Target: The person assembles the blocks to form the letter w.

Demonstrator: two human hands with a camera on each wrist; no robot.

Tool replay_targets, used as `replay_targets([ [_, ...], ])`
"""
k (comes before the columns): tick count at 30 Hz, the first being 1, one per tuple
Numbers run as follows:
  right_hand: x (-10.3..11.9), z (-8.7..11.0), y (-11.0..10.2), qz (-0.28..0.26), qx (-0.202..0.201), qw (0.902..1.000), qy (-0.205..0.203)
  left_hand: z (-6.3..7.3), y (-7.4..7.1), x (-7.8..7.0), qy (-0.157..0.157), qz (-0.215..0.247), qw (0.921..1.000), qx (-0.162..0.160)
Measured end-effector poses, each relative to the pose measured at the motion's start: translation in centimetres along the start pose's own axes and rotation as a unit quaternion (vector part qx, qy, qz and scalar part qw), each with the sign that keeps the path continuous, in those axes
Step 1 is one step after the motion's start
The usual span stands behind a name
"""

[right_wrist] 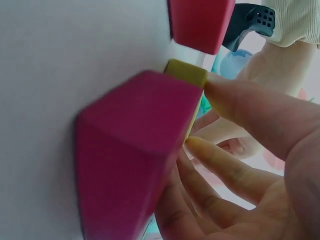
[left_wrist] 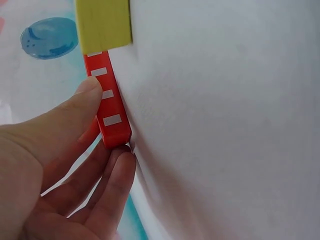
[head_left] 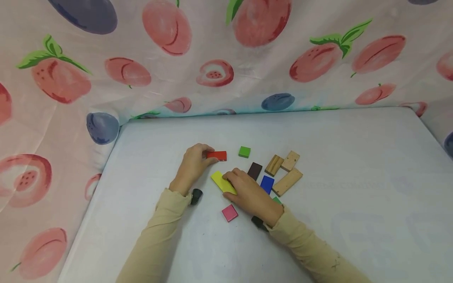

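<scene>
My left hand (head_left: 192, 163) pinches a long red block (head_left: 217, 156) between thumb and fingers, at the block's left end. White rectangles mark one face of that red block (left_wrist: 112, 107) in the left wrist view. Below and to the right, my right hand (head_left: 247, 192) holds a yellow block (head_left: 223, 182) that lies slantwise on the table. The right wrist view shows thumb and fingertips on either side of the yellow block (right_wrist: 187, 72), partly hidden by a magenta block (right_wrist: 130, 130). On the table, a pink block (head_left: 230, 213) sits just below the right hand.
A small green block (head_left: 244, 152) lies right of the red one. Beside my right hand are a dark brown block (head_left: 255, 171), a blue block (head_left: 267, 184) and a partly covered green block (head_left: 277, 200). Several wooden blocks (head_left: 288, 182) lie further right on the white table (head_left: 354, 157).
</scene>
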State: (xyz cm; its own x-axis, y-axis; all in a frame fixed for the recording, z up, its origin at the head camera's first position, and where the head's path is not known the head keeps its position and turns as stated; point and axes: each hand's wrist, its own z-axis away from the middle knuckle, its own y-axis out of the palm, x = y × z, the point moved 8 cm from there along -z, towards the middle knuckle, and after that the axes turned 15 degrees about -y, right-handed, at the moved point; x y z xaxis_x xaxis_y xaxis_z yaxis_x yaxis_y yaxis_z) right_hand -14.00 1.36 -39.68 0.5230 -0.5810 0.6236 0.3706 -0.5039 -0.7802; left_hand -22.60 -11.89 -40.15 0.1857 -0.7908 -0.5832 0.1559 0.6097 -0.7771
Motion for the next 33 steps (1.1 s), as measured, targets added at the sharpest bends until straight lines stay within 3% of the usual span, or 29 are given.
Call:
replay_targets([
  [25,-0.5,-0.7,0.6,-0.042,-0.008,0.9979,0.049,0.2,-0.8,1.5,-0.061,0.012,0.9970,-0.045],
  [33,-0.6,-0.5,0.2,-0.048,-0.023,0.9975,0.047,0.3,-0.5,1.9,-0.067,0.032,0.9964,-0.040],
])
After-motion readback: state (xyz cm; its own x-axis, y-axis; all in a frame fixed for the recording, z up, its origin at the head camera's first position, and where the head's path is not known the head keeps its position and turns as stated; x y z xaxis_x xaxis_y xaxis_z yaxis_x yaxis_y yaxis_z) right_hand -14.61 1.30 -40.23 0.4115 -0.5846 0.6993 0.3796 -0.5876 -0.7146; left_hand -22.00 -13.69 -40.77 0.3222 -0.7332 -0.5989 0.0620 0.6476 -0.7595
